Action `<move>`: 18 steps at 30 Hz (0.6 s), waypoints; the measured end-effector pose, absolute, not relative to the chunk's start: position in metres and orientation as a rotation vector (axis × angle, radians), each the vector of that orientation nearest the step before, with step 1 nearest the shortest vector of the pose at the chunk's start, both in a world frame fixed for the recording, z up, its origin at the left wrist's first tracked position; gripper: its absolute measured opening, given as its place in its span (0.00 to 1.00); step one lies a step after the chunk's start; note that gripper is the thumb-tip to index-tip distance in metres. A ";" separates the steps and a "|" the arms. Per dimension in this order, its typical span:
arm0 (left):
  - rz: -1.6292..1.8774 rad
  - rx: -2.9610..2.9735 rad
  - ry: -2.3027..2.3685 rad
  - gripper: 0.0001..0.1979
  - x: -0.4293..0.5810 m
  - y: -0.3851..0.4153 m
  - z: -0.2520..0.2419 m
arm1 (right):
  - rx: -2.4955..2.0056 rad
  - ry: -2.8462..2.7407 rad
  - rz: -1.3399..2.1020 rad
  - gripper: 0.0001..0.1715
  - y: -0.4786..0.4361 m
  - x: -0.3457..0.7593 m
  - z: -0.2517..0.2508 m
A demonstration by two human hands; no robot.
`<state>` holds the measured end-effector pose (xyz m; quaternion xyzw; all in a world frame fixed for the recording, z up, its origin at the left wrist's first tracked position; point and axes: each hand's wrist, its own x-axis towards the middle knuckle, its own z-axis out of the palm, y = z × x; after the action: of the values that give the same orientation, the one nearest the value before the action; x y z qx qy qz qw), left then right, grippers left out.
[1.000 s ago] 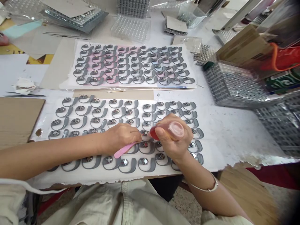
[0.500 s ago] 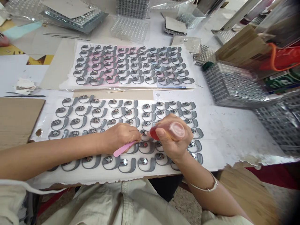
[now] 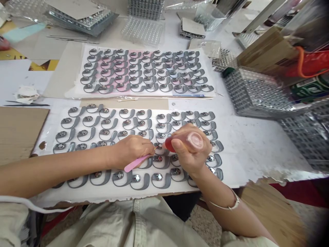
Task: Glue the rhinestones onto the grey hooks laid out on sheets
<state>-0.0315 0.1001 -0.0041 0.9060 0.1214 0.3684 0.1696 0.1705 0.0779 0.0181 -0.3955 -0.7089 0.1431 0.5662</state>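
A white sheet (image 3: 239, 171) in front of me carries rows of grey hook-shaped parts (image 3: 88, 121), each with a small round metal piece. My left hand (image 3: 132, 149) is closed around a pink stick-like tool (image 3: 135, 163) and rests on the middle rows. My right hand (image 3: 191, 151) grips a small squeeze bottle of red liquid (image 3: 187, 142), tipped so its nozzle points left at a part between the two hands. A thin bangle (image 3: 227, 206) circles my right wrist.
A second sheet of similar grey parts (image 3: 146, 70) lies behind the first. Clear blister trays (image 3: 144, 31) sit at the back, and stacked studded trays (image 3: 254, 94) stand to the right. Brown cardboard (image 3: 17, 132) lies at the left, crumpled tissue (image 3: 27, 93) beyond it.
The bottle and my right hand have shifted very slightly upward; the left hand and pink tool stay almost still.
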 end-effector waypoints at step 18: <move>1.021 2.563 0.343 0.07 -0.032 0.100 -0.005 | -0.934 -1.635 0.376 0.06 0.075 0.171 0.018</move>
<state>-0.0317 0.1004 -0.0055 0.9069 0.1213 0.3612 0.1798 0.1709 0.0753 0.0180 -0.3987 -0.6974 0.1606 0.5735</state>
